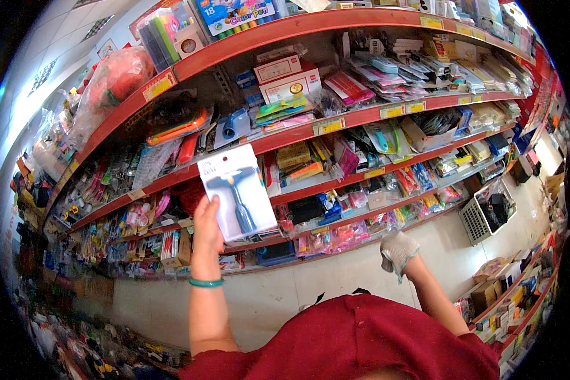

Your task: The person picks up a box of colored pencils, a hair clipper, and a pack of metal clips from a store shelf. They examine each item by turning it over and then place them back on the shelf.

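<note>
My left hand (208,227) is raised in front of the shelves and grips the lower left edge of a white hang-hole card pack (265,205). On the card is a dark blue T-shaped tool (243,206) with a long handle; its exact kind is unclear. A green bangle (206,283) circles my left wrist. Off to the right, over the floor, my right hand (401,252) is covered by grey fabric with a teal edge. Whether that is a glove or a cloth cannot be made out, and the fingers are hidden.
Red-edged store shelves (266,137) curve across the view, packed with stationery and small packaged goods. A colour pen pack (237,16) stands on top. To the right, a white plastic basket (475,221) sits on the tiled floor (261,304). Another stocked shelf (508,294) is at lower right.
</note>
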`<state>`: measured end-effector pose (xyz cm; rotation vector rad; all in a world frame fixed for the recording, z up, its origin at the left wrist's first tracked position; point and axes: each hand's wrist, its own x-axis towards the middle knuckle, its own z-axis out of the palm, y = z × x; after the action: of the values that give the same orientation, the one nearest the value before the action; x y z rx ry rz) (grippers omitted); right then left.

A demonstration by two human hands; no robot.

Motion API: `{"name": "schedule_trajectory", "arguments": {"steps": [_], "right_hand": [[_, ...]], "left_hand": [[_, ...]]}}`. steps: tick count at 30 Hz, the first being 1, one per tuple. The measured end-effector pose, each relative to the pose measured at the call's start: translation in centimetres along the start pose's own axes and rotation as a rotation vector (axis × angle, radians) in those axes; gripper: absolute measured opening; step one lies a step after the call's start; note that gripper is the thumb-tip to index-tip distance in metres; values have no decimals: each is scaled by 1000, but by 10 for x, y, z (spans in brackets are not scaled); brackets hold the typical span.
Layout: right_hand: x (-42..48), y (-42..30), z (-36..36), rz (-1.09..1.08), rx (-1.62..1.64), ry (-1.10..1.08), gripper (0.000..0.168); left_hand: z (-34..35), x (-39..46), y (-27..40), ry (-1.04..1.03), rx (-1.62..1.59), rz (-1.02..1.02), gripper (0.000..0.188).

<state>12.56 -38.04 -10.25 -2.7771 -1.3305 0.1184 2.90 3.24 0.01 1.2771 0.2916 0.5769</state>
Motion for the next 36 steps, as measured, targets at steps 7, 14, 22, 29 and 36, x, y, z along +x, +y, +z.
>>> {"name": "schedule_trajectory", "arguments": {"steps": [7,14,22,29,36], "right_hand": [[-26,32,84,23,480,329,13],[-23,28,116,449,1111,375,12],[11,29,107,385,700,384,13],[34,25,91,345,446,131,13],[50,25,119,412,744,450,15]], "left_hand": [[9,121,44,72,352,152,21],[-4,257,54,85,684,105,24],[-45,377,12,141,1062,54,31],[15,343,24,-49,1404,148,36],[19,345,26,-46,1928,245,38]]}}
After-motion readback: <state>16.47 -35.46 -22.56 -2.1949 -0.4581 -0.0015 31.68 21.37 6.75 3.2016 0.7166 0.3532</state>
